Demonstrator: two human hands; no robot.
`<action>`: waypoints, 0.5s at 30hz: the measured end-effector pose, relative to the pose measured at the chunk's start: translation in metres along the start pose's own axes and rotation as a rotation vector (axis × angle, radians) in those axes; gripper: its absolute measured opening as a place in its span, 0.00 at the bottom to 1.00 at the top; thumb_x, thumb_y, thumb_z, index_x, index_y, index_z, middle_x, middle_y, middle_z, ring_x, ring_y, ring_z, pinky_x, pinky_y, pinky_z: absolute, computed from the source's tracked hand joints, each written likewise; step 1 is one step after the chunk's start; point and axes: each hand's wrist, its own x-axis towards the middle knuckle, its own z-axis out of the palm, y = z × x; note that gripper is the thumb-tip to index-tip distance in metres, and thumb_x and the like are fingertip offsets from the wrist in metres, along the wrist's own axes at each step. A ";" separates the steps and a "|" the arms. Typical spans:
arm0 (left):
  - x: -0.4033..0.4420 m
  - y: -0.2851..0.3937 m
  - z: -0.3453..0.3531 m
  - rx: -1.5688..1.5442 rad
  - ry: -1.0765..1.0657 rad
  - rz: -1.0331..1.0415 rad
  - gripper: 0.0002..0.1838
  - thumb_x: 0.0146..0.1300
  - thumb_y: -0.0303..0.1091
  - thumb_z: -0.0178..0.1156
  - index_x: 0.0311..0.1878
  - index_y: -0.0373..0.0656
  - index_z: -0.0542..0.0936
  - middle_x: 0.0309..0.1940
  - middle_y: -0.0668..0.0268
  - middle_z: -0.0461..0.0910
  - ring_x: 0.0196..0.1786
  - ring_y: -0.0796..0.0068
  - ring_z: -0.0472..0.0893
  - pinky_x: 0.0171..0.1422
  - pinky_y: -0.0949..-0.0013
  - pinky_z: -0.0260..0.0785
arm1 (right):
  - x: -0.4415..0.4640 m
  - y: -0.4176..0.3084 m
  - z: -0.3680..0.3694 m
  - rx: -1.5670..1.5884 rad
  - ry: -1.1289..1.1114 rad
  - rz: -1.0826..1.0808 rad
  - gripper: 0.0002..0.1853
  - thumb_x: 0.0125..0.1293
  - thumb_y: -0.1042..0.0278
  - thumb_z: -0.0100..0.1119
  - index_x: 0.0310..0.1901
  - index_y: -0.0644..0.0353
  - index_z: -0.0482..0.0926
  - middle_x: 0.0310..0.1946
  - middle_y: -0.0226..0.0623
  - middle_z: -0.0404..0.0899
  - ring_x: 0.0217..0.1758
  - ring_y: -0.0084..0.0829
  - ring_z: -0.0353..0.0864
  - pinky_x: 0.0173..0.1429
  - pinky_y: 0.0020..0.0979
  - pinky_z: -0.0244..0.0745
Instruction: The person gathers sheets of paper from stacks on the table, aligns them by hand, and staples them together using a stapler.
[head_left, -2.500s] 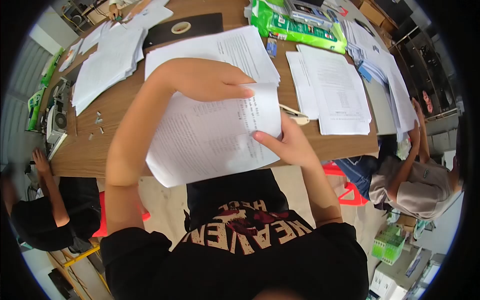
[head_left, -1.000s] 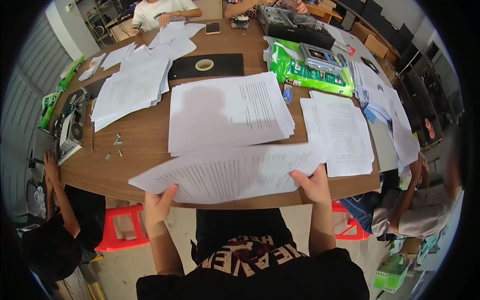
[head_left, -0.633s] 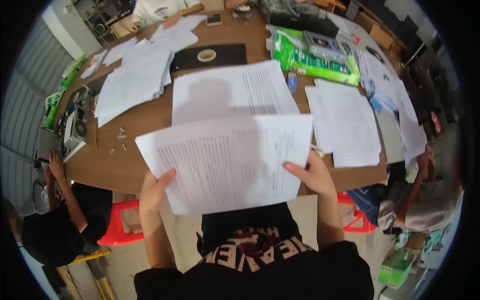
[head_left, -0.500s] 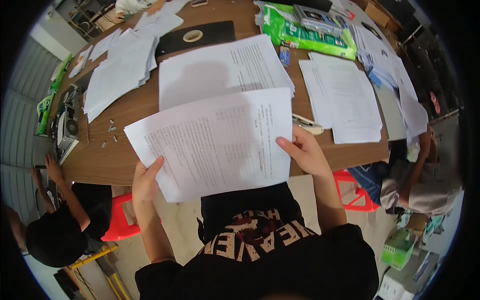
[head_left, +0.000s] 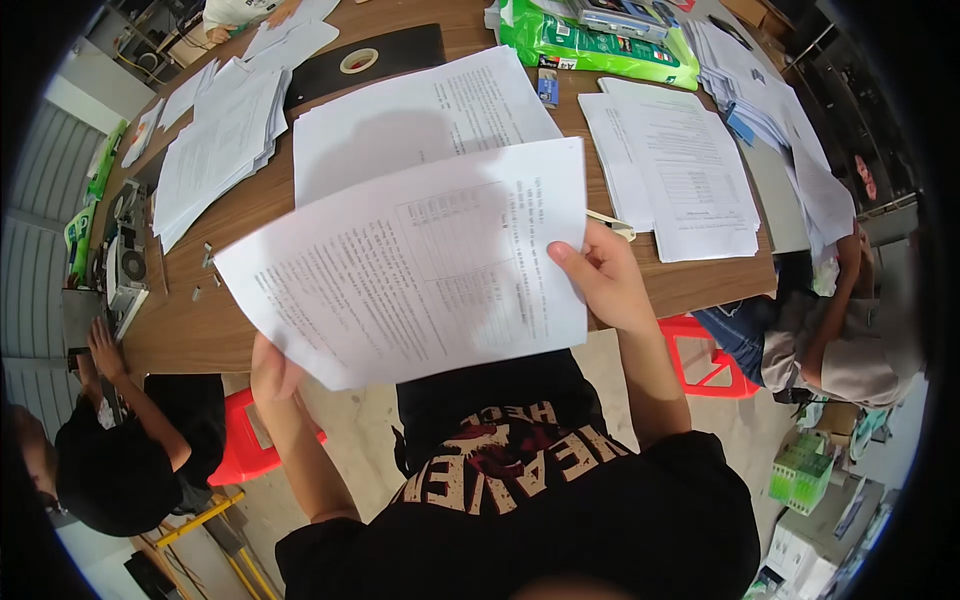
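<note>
A few printed sheets (head_left: 400,270) are held up tilted above the table's near edge, text and a table of lines facing me. My right hand (head_left: 605,275) pinches their right edge, thumb on the front and fingers behind. At the lower left edge, my left hand (head_left: 275,368) holds the sheets from behind, its fingers partly hidden by the paper. Just beyond lies a stack of printed paper (head_left: 340,150), partly covered by the held sheets and shaded by a shadow. A cream-handled cutter (head_left: 615,224) lies beside my right hand, partly hidden.
More paper piles lie at left (head_left: 225,150) and right (head_left: 690,170). Behind them are a tape roll (head_left: 360,61) on a black board and a green paper pack (head_left: 590,50). Small white bits (head_left: 207,252) dot the table (head_left: 200,335). Other people sit on both sides.
The held sheets have tilted, their left end shifting left and their right top edge rising. My left thumb has gone from the front of the paper; my right hand keeps its pinch.
</note>
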 end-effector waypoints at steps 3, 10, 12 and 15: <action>0.006 -0.023 0.007 -0.514 -0.131 0.337 0.55 0.48 0.68 0.57 0.68 0.35 0.49 0.67 0.57 0.51 0.69 0.61 0.51 0.70 0.56 0.45 | 0.001 0.000 -0.003 0.344 0.025 -0.050 0.14 0.66 0.72 0.49 0.50 0.68 0.70 0.40 0.35 0.78 0.38 0.16 0.75 0.39 0.19 0.70; 0.036 -0.038 0.097 -0.495 -0.085 0.419 0.45 0.56 0.57 0.52 0.68 0.38 0.47 0.68 0.57 0.50 0.69 0.58 0.51 0.71 0.55 0.44 | 0.006 0.015 0.028 0.526 0.177 -0.041 0.14 0.67 0.73 0.48 0.52 0.69 0.67 0.43 0.36 0.77 0.41 0.17 0.76 0.43 0.20 0.70; 0.029 -0.035 0.112 -0.401 0.245 0.186 0.36 0.64 0.46 0.50 0.68 0.38 0.48 0.68 0.55 0.51 0.69 0.58 0.53 0.71 0.54 0.45 | 0.002 0.023 0.035 0.487 0.229 -0.058 0.15 0.67 0.73 0.48 0.52 0.69 0.67 0.43 0.36 0.77 0.41 0.17 0.75 0.43 0.20 0.70; 0.042 -0.041 0.133 -0.213 0.552 0.204 0.27 0.65 0.28 0.49 0.65 0.37 0.53 0.62 0.56 0.61 0.64 0.63 0.62 0.67 0.59 0.55 | -0.005 0.037 0.046 0.414 0.254 -0.056 0.15 0.67 0.72 0.48 0.52 0.70 0.67 0.41 0.34 0.77 0.39 0.16 0.74 0.41 0.18 0.69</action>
